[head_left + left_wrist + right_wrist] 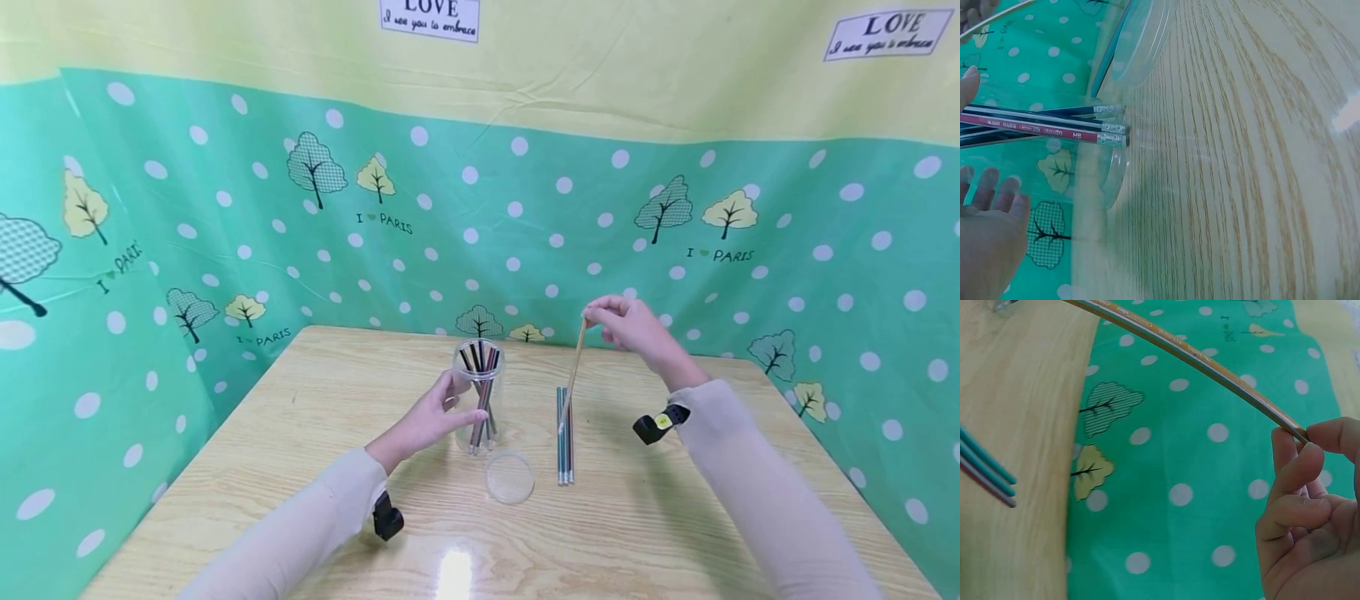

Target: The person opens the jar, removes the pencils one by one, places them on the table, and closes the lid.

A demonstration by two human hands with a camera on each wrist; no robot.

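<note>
Yellow pencil point(573, 372) pinched near one end by right hand point(628, 325), slanted over pencil row point(565, 454) on tabletop point(337, 400). Clear jar point(501, 367) gripped by left hand point(431, 414). Apparently transfer between row and jar underway, direction unclear; steady jar, careful lining-up probably needed next.

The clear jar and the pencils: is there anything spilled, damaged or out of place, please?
Nothing looks spilled or broken. The orange pencil seems slightly bowed in the right wrist view, but nearly straight in the head view, so it is probably only camera distortion.
</note>
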